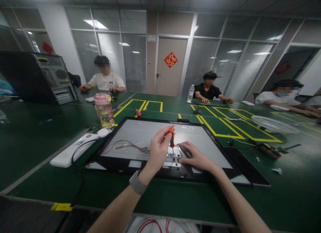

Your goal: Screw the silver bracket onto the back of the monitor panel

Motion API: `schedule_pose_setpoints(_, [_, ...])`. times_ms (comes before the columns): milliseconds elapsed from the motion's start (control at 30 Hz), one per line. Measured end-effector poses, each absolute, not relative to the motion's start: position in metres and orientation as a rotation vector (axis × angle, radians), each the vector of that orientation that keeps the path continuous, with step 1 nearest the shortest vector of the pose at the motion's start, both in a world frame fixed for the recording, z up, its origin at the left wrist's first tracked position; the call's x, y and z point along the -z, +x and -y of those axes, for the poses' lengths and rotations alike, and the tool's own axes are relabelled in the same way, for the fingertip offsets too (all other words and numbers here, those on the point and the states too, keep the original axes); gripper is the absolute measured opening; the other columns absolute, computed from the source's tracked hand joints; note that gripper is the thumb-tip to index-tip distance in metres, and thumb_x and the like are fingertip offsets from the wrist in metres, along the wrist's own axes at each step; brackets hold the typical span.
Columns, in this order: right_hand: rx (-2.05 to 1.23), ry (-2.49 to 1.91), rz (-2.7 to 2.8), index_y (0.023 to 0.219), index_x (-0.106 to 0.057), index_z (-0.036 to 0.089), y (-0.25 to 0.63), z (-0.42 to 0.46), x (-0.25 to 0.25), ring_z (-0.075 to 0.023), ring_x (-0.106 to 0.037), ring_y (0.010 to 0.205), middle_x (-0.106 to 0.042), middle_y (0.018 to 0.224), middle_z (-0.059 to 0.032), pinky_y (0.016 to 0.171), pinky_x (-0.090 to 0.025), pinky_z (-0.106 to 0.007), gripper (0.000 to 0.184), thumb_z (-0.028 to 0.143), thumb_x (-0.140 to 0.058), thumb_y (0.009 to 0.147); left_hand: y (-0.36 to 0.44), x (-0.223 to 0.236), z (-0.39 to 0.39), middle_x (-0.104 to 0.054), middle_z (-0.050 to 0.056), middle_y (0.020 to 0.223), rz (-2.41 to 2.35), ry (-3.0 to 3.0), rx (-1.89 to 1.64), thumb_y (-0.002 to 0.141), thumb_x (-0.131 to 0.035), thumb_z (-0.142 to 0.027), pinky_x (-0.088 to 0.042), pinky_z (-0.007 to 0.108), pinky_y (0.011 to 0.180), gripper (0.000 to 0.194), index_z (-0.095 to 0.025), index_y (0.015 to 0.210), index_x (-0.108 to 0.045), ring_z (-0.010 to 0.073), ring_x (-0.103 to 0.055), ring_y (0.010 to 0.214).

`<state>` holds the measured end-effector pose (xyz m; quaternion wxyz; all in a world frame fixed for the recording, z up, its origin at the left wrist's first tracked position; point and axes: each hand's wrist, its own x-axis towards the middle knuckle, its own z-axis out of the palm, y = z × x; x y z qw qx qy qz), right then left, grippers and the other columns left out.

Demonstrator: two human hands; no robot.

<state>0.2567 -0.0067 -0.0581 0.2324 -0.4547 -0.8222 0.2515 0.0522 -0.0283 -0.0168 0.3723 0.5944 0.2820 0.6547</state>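
An orange and black screwdriver [172,141] is gripped by its handle in my left hand [159,146]. Its shaft points down at a small metal bracket [172,164] near the front edge of a flat display panel [140,129]. The panel lies on the green table, its pale grey back facing up within a black frame. My right hand [194,156] rests on the bracket's right side, the fingers bent around the screwdriver tip; whether they pinch anything is hidden. Thin coloured wires [131,145] run across the panel to the left of my hands.
A white power bank [74,149] and a pink-lidded bottle [104,110] stand left of the panel. Farther left is an open computer case [40,77]. A tape measure [269,151] and a white ring-shaped part [274,123] lie at right. Several people sit across the table.
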Motion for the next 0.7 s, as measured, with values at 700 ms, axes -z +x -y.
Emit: schedule_pose_setpoints(700, [-0.705, -1.251, 2.254, 0.130, -0.054, 0.023, 0.2562, 0.0074, 0.0562, -0.0288, -0.047, 0.121, -0.051, 0.127, -0.0096, 0.107, -0.037, -0.043, 0.058, 0.041, -0.072, 0.078, 0.0490, 0.0123, 0.0344, -0.065, 0.008, 0.110, -0.755, 1.627, -1.752, 0.095, -0.045, -0.023, -0.049, 0.034, 0.094, 0.028, -0.020, 0.107, -0.070, 0.0187, -0.061, 0.104])
